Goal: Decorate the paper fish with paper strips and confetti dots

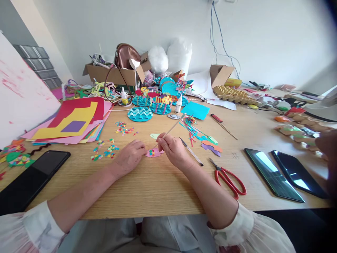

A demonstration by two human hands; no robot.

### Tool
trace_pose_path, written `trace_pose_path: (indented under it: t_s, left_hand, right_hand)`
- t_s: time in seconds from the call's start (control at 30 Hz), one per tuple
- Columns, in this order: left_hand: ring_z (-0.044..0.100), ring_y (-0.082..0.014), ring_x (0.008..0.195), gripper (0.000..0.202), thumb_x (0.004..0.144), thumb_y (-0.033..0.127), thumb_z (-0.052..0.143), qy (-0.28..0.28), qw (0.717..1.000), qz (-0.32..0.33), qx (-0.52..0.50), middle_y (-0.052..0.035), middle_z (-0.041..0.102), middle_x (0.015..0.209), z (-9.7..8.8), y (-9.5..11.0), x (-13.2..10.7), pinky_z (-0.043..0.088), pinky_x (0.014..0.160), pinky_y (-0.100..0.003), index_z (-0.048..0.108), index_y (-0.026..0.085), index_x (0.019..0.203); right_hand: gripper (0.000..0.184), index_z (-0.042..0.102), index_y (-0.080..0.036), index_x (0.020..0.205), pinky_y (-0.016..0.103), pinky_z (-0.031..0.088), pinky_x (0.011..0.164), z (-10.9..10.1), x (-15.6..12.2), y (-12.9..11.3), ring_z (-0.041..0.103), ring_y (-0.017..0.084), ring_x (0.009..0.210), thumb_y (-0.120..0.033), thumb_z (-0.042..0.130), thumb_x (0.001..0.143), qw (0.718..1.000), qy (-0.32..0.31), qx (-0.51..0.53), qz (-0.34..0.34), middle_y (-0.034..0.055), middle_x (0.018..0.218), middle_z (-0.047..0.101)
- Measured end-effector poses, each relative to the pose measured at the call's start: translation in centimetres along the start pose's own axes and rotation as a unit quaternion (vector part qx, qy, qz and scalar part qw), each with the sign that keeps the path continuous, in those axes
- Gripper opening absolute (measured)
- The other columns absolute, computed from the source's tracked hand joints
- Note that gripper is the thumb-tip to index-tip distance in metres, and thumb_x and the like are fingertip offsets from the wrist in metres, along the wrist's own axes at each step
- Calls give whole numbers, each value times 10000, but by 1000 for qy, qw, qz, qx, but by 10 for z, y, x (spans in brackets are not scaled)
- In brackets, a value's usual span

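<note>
A small pink paper fish with colored paper dots on it lies flat on the table. The bent fingers of my left hand press on its left edge. Pinched between thumb and fingers of my right hand is a thin wooden stick, slanting up to the right; its lower tip is at the fish. Just behind lies a pale green paper fish, partly hidden by my right hand. Loose round paper dots and small paper scraps are spread left of my left hand.
Red-handled scissors and a pen lie right of my right hand. Two dark phones are further right, another phone at left. Colored paper sheets, glue bottles and blue wave-decorated crafts stand behind.
</note>
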State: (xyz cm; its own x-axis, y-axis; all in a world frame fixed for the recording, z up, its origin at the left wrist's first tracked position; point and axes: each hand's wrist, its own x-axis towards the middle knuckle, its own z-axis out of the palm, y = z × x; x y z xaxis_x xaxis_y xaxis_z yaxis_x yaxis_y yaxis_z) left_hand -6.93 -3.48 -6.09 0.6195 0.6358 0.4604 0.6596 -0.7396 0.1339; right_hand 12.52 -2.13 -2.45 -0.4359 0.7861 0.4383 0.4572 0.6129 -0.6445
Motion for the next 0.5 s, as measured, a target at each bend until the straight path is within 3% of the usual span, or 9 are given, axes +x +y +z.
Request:
trace_pose_path:
  t_s: [0.5]
  left_hand:
    - [474, -171, 845, 238, 841, 72, 387, 6, 1000, 1, 5, -55, 556, 845, 1, 0, 0, 434, 764, -304, 611, 148, 815]
  right_hand:
    - [226, 477, -198, 741, 187, 351, 549, 7, 1, 5, 517, 89, 521, -283, 333, 892, 998, -25, -56, -6, -24, 575, 558]
